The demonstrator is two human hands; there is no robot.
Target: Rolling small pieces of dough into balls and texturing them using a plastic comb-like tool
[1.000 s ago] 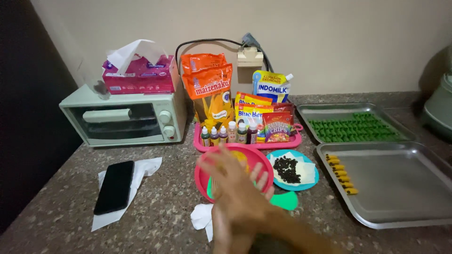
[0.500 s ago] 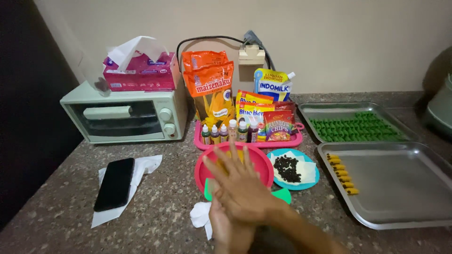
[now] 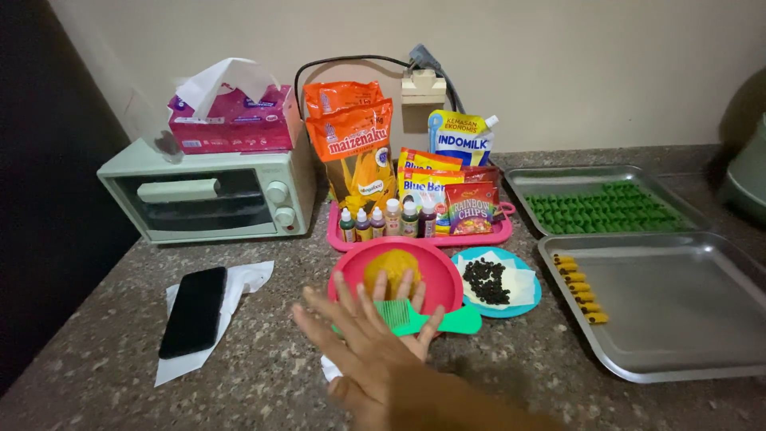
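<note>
Two hands come in from the bottom edge, one laid flat on the other, fingers spread wide and holding nothing. The upper hand (image 3: 375,351) shows clearly; of the one beneath only fingertips show past it, and I cannot tell which is left and which is right.

Right under the fingertips lies a green comb-like tool (image 3: 415,318), its long axis running left to right across the worktop (image 3: 263,375), the handle end pointing right toward the blue plate. The fingers overlap its toothed end. Just beyond it, straight ahead of the hands, sits the pink bowl (image 3: 431,267) with a lump of yellow dough (image 3: 392,267) inside (the fingertips reach over the near rim).

The blue plate (image 3: 527,299), just right of the bowl, carries dark chocolate chips (image 3: 485,281). Farther right are two metal trays: the near tray (image 3: 678,319) has a short column of small yellow pieces (image 3: 581,289) along its left side, the far tray (image 3: 558,182) holds rows of green ones (image 3: 606,207). Behind the bowl a pink tray (image 3: 415,238) holds little colouring bottles and packets. To the left a black phone (image 3: 193,311) rests on a tissue, with a small mint toaster oven (image 3: 207,195) behind it.
</note>
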